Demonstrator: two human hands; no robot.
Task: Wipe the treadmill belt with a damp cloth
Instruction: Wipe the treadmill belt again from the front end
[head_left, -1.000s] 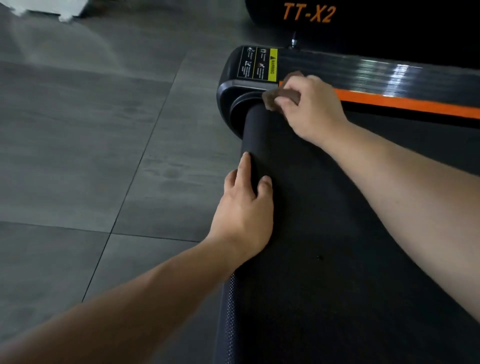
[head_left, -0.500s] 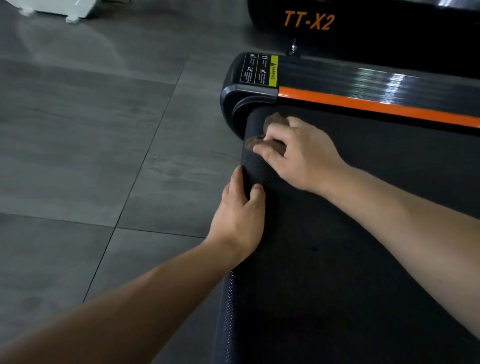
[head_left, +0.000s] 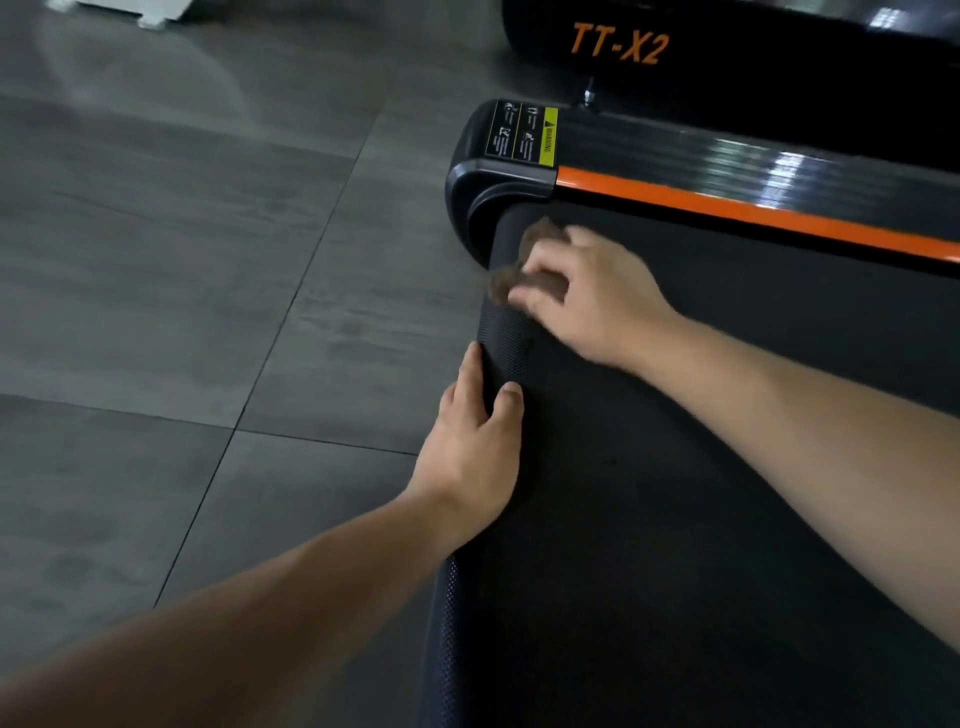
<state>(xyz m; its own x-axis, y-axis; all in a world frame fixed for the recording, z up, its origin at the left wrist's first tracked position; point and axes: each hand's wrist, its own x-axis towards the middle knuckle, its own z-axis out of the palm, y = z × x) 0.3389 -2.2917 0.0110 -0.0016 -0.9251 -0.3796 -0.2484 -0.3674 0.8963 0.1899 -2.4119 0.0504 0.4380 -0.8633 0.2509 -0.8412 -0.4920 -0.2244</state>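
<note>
The black textured treadmill belt (head_left: 675, 519) fills the right half of the view and curls over the rear roller at its left end. My right hand (head_left: 592, 296) presses a small brown cloth (head_left: 519, 280) onto the belt at the roller, near the far corner; most of the cloth is hidden under my fingers. My left hand (head_left: 475, 447) lies flat on the belt's rounded end, closer to me, with fingers spread and the thumb over the edge. It holds nothing.
An orange-striped black side rail (head_left: 753, 208) borders the belt's far side, ending in a black end cap (head_left: 483, 197) with a yellow warning label (head_left: 524, 135). A black machine marked TT-X2 (head_left: 618, 47) stands behind. Grey floor tiles (head_left: 182, 286) lie to the left.
My right hand has slid the cloth from the orange rail corner down along the roller end toward me. My left hand has stayed on the belt edge.
</note>
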